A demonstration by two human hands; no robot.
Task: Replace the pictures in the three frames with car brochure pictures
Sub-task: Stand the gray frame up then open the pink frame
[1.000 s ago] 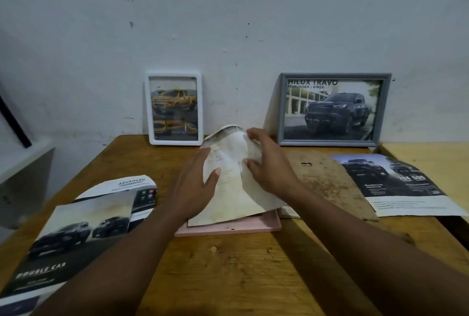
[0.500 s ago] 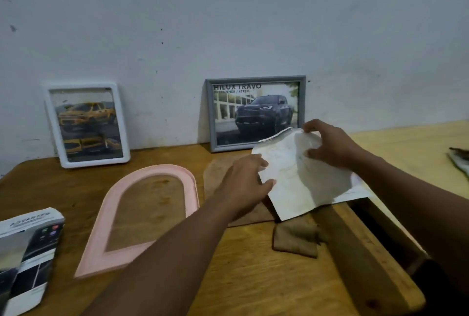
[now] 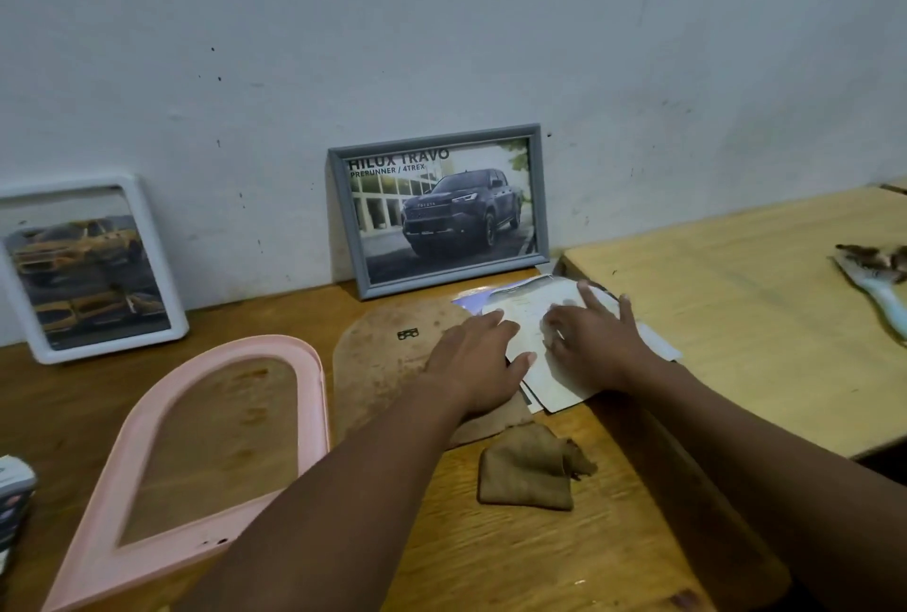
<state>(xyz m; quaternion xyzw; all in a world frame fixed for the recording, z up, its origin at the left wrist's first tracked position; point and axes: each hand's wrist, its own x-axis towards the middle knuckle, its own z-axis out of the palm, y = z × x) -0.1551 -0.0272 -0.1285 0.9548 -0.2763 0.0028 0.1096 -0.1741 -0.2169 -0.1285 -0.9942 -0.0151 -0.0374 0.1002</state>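
**Desk:** Where are you looking from?

**Me:** I've got the one head camera, worn above the counter (image 3: 491,562), facing forward and down toward the wall (image 3: 441,22).

**Desk:** How close?

**Me:** Close: both forearms come in from the bottom edge, and the left hand (image 3: 476,356) and right hand (image 3: 589,346) sit just right of centre.

**Desk:** And the framing?

**Me:** The grey frame (image 3: 439,209) is mid-picture; the white frame (image 3: 88,267) is clipped by my left edge. The view is rolled a little, the wall's foot rising to the right.
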